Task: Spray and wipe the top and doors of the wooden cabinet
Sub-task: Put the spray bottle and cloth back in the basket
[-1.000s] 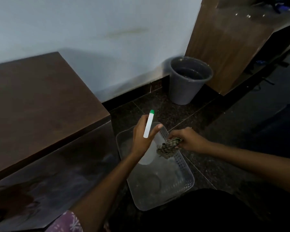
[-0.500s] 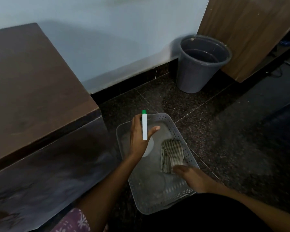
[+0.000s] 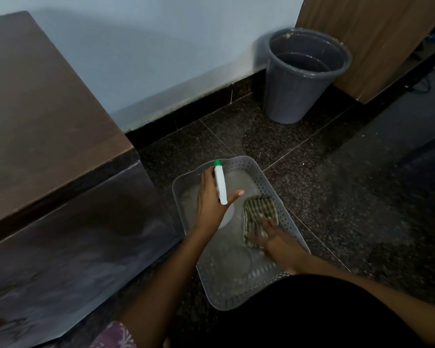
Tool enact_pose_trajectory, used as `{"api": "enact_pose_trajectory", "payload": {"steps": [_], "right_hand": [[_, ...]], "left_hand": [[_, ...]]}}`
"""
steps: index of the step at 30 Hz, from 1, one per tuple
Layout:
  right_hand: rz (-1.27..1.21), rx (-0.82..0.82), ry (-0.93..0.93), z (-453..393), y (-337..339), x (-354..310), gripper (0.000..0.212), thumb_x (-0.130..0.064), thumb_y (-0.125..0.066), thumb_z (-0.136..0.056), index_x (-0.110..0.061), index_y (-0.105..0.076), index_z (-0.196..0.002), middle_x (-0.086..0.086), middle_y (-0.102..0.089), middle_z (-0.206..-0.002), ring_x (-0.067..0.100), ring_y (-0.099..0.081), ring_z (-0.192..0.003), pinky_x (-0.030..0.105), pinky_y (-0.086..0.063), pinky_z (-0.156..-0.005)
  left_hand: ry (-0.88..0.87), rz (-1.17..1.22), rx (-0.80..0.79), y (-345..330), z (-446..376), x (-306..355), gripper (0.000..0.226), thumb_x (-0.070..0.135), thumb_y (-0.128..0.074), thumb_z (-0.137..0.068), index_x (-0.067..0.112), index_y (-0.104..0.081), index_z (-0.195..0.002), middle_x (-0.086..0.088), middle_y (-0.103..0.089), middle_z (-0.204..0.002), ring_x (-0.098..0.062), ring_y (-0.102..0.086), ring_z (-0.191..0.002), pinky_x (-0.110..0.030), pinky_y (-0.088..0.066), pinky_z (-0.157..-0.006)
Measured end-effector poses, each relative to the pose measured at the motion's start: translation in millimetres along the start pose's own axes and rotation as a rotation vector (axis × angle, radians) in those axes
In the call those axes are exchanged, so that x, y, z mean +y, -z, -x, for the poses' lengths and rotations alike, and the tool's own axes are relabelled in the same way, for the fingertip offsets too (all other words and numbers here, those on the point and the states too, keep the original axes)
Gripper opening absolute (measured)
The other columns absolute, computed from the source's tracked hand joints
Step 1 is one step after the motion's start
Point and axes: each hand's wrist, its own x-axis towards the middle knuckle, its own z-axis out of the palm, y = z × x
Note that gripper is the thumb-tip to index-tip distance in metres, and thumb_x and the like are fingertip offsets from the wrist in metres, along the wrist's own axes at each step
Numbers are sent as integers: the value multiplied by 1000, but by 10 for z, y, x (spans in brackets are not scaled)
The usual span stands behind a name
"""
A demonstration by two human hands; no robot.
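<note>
Dark speckled granite floor (image 3: pixel 299 156), pale blue wall behind, dim light. Wooden cabinet (image 3: pixel 43 101) sits at the left against the wall: brown top, glossy dark front face below it with streaky sheen. Can't tell from this angle whether that face is a door or a side panel.

Spray bottle (image 3: pixel 220 183), white with a green tip, is in the left hand (image 3: pixel 210 199), upright over the far end of the grey perforated basket (image 3: pixel 269 187). Fingers wrapped round the neck, thumb out to the right. Nozzle points away from the person, not at the cabinet.

Checked cloth (image 3: pixel 259 217) lies folded in the basket's right half, just right of the bottle. Right hand (image 3: pixel 274 237) rests flat on its near edge, fingers spread and loose, nothing pinched; the hand is blurred, so contact detail is soft.

Step, my read: kit handling at the basket, either fetching or stowing. Can't call which from one frame.

If fetching, next move needs:
- right hand to close on the cloth and lift it clear of the basket wall
- left arm to swing left and turn the nozzle onto the cabinet top

Both forearms reach forward and down; person is low, close to the floor.

Grey bin (image 3: pixel 304 76) stands further back by the wall, well clear of both hands. Lighter wood panel (image 3: pixel 372 33) beside it, top right.
</note>
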Motion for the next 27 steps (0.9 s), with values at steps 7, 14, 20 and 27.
{"api": "enact_pose_trajectory", "payload": {"steps": [7, 14, 20, 27], "right_hand": [[75, 27, 158, -22, -92, 18, 54, -18, -37, -95, -13, -24, -147, 10, 0, -158, 35, -2, -145, 40, -17, -114], [118, 75, 306, 102, -358, 153, 46, -45, -36, -81, -26, -72, -101, -1, -69, -115, 23, -69, -97, 32, -57, -70], [-53, 117, 165, 334, -712, -59, 58, -54, -9, -97, -22, -26, -143, 1, -17, -157, 15, -25, -141, 31, -17, -109], [163, 408, 369, 295, -557, 70, 59, -46, -6, -100, -16, 2, -150, 1, 10, -158, 13, 6, -145, 29, -7, -112]], "left_hand": [[-30, -92, -136, 116, 423, -129, 91, 37, -61, -93, 10, -2, -157, -8, -13, -165, -23, -21, -149, -30, -21, -116], [-167, -627, -324, 187, 1015, -476, 100, 80, -2, -84, 12, 7, -156, -6, 6, -160, -16, 14, -150, -41, -3, -124], [-408, -739, -575, 267, 1530, -821, 77, 59, 6, -97, 14, 0, -158, -7, 4, -166, -17, 5, -152, -35, -10, -115], [-439, -864, -792, 349, 1530, -836, 74, 60, -15, -96, 15, -43, -148, -13, -50, -149, -22, -36, -143, -36, -18, -112]]}}
